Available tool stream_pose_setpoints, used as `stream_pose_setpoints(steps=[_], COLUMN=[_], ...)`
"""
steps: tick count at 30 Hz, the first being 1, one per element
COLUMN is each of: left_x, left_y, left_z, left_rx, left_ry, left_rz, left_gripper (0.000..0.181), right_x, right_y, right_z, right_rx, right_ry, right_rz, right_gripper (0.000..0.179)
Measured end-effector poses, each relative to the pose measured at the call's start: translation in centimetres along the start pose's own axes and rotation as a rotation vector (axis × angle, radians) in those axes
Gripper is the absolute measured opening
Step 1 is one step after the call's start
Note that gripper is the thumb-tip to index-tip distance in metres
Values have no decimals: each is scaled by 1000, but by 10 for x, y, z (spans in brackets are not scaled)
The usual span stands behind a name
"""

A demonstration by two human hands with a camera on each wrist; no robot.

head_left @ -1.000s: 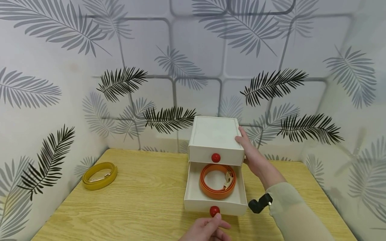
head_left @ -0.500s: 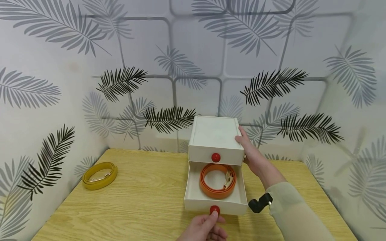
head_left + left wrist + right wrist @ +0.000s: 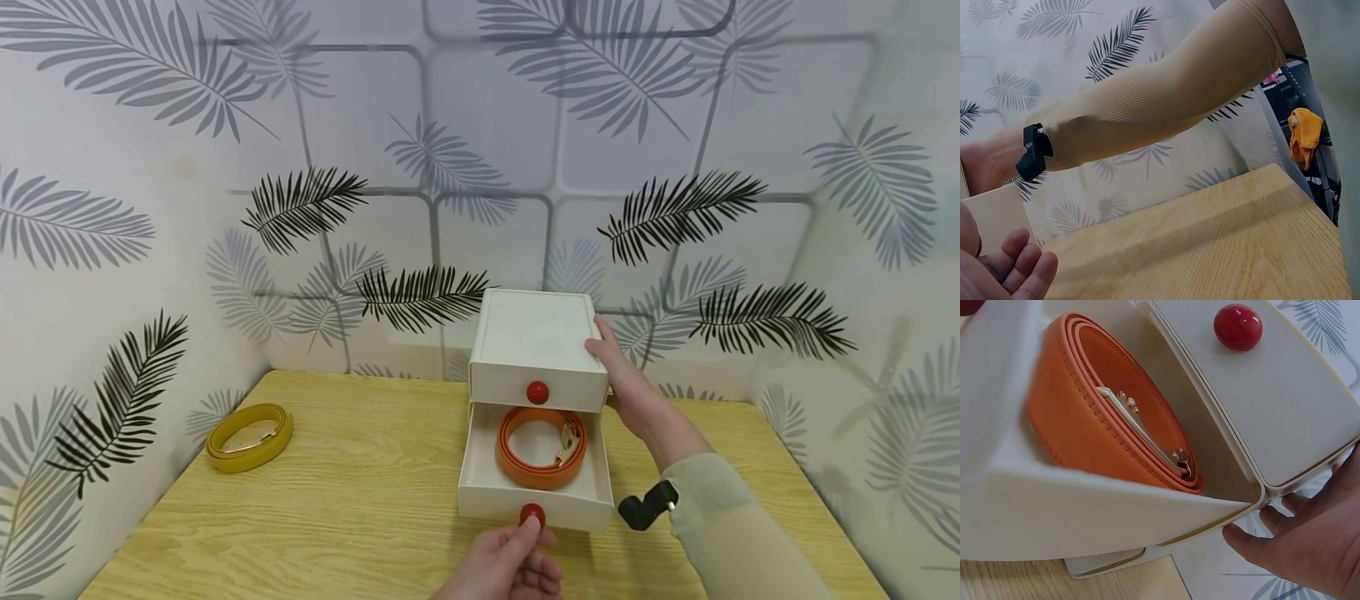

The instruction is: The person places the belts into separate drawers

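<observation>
"So, what is being worked here?"

"A white, shallow lower drawer [image 3: 487, 503], well out of its white two-tier cabinet [image 3: 534, 329]. Inside lies a coiled orange belt [image 3: 536, 478] with a gold-coloured buckle."

"And the left hand [image 3: 501, 568]?"

"Its thumb touches the round, glossy red knob [image 3: 531, 509] on that drawer's front; the other fingers bend loosely below. I can't tell whether the forefinger pinches from underneath."

"The right one?"

"The right hand [image 3: 624, 379] is laid along the cabinet's right side, fingers spread, bracing it, I'd say."

"How would you do it well?"

"Keep the force at the knob's middle, straight along the runners, with the drawer level and the brace firm so the cabinet doesn't skid. Watch that the coil stays low and can't snag on the tier above."

"Anything farther off?"

"Just a coiled mustard-yellow belt [image 3: 251, 457], well apart at the left of the wood-grained table [image 3: 337, 500]."
</observation>
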State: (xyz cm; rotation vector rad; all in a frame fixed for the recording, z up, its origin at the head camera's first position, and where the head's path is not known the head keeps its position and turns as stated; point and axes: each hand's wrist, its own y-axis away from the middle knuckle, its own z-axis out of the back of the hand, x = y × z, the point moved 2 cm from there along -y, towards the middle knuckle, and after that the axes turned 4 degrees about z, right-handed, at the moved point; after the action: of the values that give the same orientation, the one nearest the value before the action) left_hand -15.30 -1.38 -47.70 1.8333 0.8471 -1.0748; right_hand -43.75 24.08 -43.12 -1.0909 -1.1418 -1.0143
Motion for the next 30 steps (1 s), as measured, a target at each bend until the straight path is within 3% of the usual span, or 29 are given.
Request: stream_pose_setpoints(steps=[2,4,7,8,9,14,15,19,30], left_x=[-1,-2,-4,-5,-5,-9,-9,-10,-18], left_y=[-1,-2,-4,-5,-6,-10,-11,-14,-26], left_z=[0,0,0,0,0,1,1,2,1], left_rx=[7,10,8,9,6,11,12,23,13], left_ry=[17,34,50,57,60,62,62,81,106], left_rz=[-2,-3,-9,-12,-15,-19,-22,-42,-99], left_gripper=[49,48,47,46,46,46,46,44,45], right_x=[9,-1,4,-9,-7,46,60,75,74], right_y=[7,-2,4,-4,-3,48,61,84,86], right_z=[-5,0,-2,5,4,-24,-32,-40,-41], right_rx=[10,-13,-12,-3,-6,33,33,56,37], right_ry=[-5,-2,-10,-24,-20,-22,-3,23,41], right_rz=[-2,-11,-12,24,16,-33,-78,-104,-107], right_gripper=[91,90,91,92,90,88,86,77,74])
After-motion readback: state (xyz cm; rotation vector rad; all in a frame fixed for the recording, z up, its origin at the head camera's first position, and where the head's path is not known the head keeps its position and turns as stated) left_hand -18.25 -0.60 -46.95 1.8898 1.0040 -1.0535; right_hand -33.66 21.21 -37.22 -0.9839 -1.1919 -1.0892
